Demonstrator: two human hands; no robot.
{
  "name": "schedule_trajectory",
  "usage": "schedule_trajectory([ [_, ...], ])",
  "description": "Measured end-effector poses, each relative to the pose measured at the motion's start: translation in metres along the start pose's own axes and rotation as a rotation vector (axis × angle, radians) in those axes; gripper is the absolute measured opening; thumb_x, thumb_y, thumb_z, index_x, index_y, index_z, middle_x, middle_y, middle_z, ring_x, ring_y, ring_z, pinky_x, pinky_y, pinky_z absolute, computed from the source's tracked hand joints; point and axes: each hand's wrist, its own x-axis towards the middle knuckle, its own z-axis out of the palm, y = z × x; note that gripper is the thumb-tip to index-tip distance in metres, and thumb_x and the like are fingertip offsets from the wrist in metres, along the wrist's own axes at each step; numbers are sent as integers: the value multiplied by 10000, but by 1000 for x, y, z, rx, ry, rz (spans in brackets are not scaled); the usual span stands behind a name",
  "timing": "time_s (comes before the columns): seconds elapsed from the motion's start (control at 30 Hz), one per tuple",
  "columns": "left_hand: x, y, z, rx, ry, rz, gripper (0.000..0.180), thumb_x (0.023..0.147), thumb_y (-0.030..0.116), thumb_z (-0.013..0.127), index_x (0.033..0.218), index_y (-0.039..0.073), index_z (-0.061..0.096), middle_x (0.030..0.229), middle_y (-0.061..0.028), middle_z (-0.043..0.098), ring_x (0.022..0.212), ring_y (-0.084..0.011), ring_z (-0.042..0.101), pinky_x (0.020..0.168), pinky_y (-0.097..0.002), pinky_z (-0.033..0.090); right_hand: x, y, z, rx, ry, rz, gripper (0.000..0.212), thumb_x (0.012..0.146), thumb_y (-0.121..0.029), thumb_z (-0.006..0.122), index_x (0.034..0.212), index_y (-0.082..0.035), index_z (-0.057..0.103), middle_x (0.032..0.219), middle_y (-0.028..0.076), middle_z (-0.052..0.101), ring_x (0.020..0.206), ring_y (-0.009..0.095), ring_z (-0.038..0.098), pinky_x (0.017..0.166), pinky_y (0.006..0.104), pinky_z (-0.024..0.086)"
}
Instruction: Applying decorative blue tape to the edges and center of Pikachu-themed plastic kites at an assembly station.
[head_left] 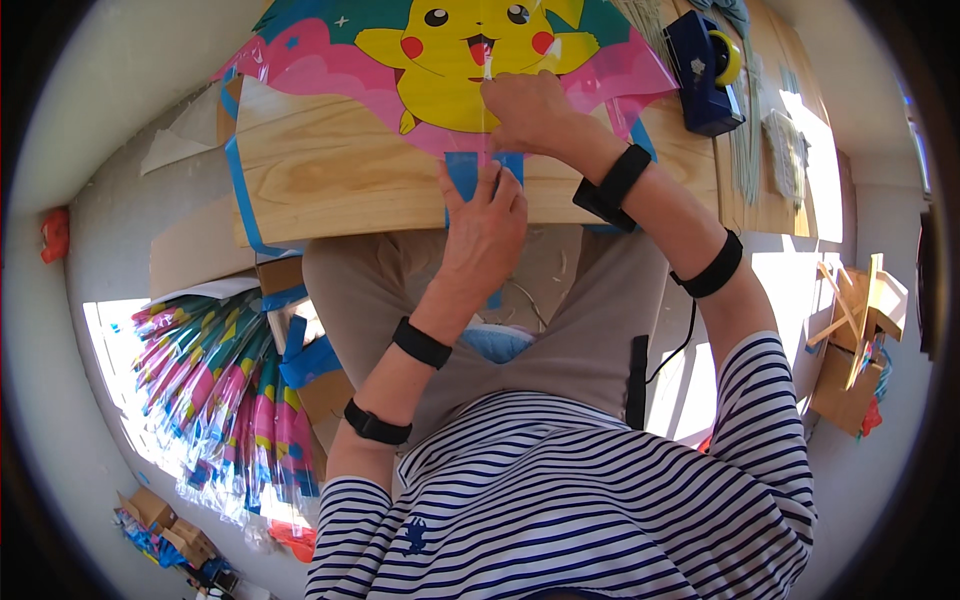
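Observation:
A kite (440, 95) of thin plastic film lies across the far part of the wooden table, printed with a yellow cartoon figure on pink and green. Blue strips (462, 175) hang from its lower end. My left hand (487, 228) is at that lower tip, one finger stretched out over a blue strip and the others pinched together on the kite's end. Farther up the middle line, my right hand (532, 112) rests on the yellow figure with curled fingers. Whatever is between those fingertips is hidden.
The wooden table (330, 170) has blue tape along its left edge. A dark blue tape dispenser (702, 85) with a yellow roll stands right of the kite. Beyond it lie thin pale rods (745, 150) and a clear packet (787, 155). Folded kites (220, 390) are piled at left.

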Motion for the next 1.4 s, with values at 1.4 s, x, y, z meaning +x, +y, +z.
schedule_trajectory([
  [1.4, -4, 2, 2, 5, 11, -62, 375, 797, 28, 618, 1172, 18, 626, 1282, -94, 538, 1274, -286, 498, 1049, -805, 136, -26, 4, 32, 414, 90, 119, 115, 733, -126, 608, 778, -48, 679, 832, 179, 694, 821, 399, 676, 694, 489, 542],
])
